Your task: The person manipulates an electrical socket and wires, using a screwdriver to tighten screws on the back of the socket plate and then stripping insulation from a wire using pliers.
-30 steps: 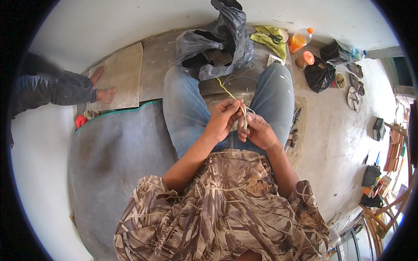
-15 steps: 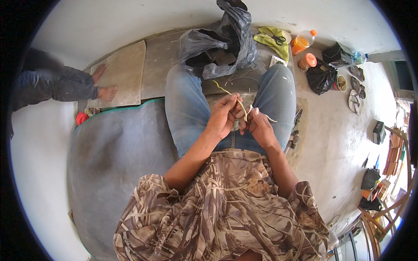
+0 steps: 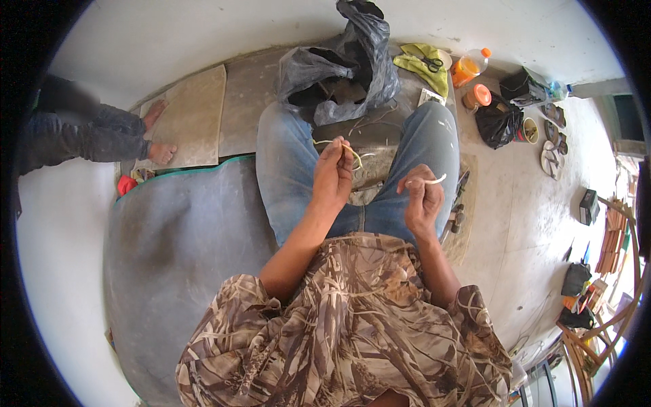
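Note:
My left hand (image 3: 331, 175) is closed above my lap, pinching a thin yellow cord (image 3: 354, 154) between thumb and fingers. One end of the cord pokes out to the left, and the other curls down on the right. My right hand (image 3: 423, 203) is apart from it, over my right thigh. Its fingers are curled on a thin white cord (image 3: 436, 180) that sticks out to the right. Beyond my hands, between my knees, a black plastic bag (image 3: 380, 81) stands open with its contents in shadow. Thin loose strands (image 3: 369, 123) lie in front of the bag.
Scissors (image 3: 432, 64) rest on a yellow-green cloth (image 3: 415, 54). An orange-filled bottle (image 3: 468, 68), a lidded orange container (image 3: 479, 96) and a black bag (image 3: 500, 122) stand to the right. Tools (image 3: 458, 218) lie beside my right leg. Another person's feet (image 3: 161, 153) are at the far left.
My hands have moved apart, left hand to the left with the yellow cord, right hand to the right with the white cord. Earlier they were close together over the cords.

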